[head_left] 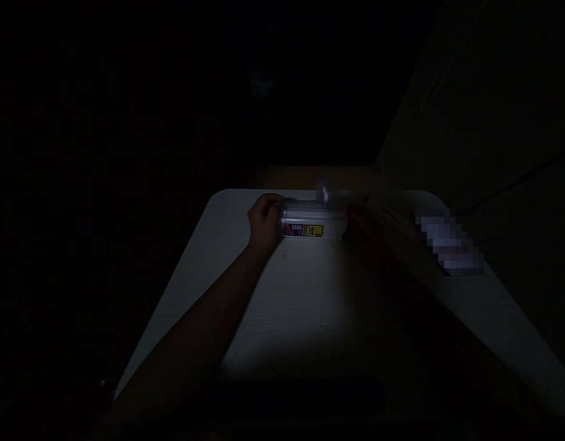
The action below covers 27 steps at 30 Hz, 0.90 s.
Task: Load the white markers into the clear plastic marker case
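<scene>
A clear plastic box (310,215) with a yellow, blue and red label (303,230) on its front lies across the far part of the white table. My left hand (264,223) is closed on the box's left end, thumb and fingers bent around it. At the opposite end is my right hand (366,228), in deep shadow; its fingers appear closed on the box's right edge. Just behind the box stands another clear plastic piece (326,195), and I cannot tell whether the two are joined.
The white table (291,300) has a rounded far edge. On its right side lies a blurred-out, pale flat object (450,244), with a dim long object (393,214) between it and my right hand. A large dark panel (310,110) rises beyond the table. The surroundings are very dark.
</scene>
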Each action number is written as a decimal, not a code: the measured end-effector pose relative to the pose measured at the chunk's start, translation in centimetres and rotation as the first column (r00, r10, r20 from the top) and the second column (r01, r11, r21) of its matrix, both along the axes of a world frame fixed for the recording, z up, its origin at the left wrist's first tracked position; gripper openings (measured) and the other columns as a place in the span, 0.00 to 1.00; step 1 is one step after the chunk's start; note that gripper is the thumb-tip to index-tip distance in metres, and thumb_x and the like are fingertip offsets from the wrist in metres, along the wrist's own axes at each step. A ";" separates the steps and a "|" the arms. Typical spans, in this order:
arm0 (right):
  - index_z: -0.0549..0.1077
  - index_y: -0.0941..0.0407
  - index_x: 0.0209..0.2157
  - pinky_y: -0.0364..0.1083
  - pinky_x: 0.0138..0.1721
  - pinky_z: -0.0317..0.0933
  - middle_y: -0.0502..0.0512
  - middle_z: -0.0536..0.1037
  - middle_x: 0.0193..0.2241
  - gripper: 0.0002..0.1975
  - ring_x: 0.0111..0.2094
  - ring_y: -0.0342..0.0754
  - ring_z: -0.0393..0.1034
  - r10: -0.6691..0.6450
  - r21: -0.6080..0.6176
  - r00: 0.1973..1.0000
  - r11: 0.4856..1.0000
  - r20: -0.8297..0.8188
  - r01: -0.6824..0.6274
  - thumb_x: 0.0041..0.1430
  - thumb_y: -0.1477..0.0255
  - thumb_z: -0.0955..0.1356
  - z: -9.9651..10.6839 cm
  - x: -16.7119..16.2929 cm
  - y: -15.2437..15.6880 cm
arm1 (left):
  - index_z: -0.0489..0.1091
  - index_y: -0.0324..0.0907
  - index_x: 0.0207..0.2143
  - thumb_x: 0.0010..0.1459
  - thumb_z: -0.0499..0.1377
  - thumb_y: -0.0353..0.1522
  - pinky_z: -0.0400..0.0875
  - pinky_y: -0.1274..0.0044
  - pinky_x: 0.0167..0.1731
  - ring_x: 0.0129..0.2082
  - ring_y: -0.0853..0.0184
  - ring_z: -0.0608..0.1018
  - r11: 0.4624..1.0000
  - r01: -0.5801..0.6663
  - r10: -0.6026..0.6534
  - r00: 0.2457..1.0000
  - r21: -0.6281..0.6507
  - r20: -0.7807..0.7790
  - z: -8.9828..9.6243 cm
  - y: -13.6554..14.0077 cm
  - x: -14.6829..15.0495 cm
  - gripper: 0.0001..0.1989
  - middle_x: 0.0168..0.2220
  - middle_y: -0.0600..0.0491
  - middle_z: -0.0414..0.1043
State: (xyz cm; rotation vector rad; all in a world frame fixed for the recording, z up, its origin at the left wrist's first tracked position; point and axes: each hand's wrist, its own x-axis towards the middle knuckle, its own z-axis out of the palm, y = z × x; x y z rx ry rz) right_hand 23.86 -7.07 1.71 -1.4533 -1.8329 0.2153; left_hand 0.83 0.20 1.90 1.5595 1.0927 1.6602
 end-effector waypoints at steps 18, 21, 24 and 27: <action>0.72 0.58 0.44 0.50 0.53 0.59 0.58 0.72 0.46 0.17 0.48 0.47 0.66 -0.129 -0.110 0.983 0.987 -0.131 0.114 0.57 0.66 0.61 1.2 1.0 0.1 | 0.70 0.42 0.28 0.47 0.53 0.33 0.66 0.78 0.30 0.29 0.70 0.72 0.999 0.033 -0.032 0.999 0.013 -0.004 0.2 -0.3 0.2 0.07 0.27 0.55 0.70; 0.73 0.57 0.44 0.50 0.53 0.59 0.57 0.72 0.47 0.16 0.48 0.47 0.66 -0.124 -0.134 0.986 0.985 -0.108 0.109 0.57 0.66 0.62 1.3 1.5 -0.1 | 0.70 0.42 0.28 0.47 0.53 0.33 0.66 0.77 0.30 0.30 0.69 0.72 1.000 0.030 -0.030 1.000 0.005 0.001 0.1 -0.2 0.2 0.07 0.28 0.55 0.71; 0.72 0.56 0.45 0.50 0.52 0.61 0.56 0.72 0.47 0.17 0.48 0.48 0.67 -0.100 -0.156 0.988 0.984 -0.115 0.081 0.57 0.65 0.61 1.2 1.4 -0.2 | 0.70 0.42 0.28 0.47 0.53 0.33 0.66 0.77 0.29 0.29 0.69 0.72 1.000 0.011 -0.011 1.000 -0.007 -0.022 0.1 -0.2 0.2 0.08 0.28 0.55 0.71; 0.71 0.56 0.46 0.49 0.50 0.62 0.56 0.72 0.47 0.17 0.47 0.48 0.67 -0.092 -0.168 0.989 0.983 -0.114 0.072 0.57 0.66 0.61 1.0 1.2 0.0 | 0.70 0.42 0.28 0.47 0.53 0.33 0.65 0.78 0.29 0.28 0.69 0.71 1.000 0.014 -0.014 1.000 -0.002 -0.010 0.1 -0.2 0.2 0.08 0.27 0.55 0.70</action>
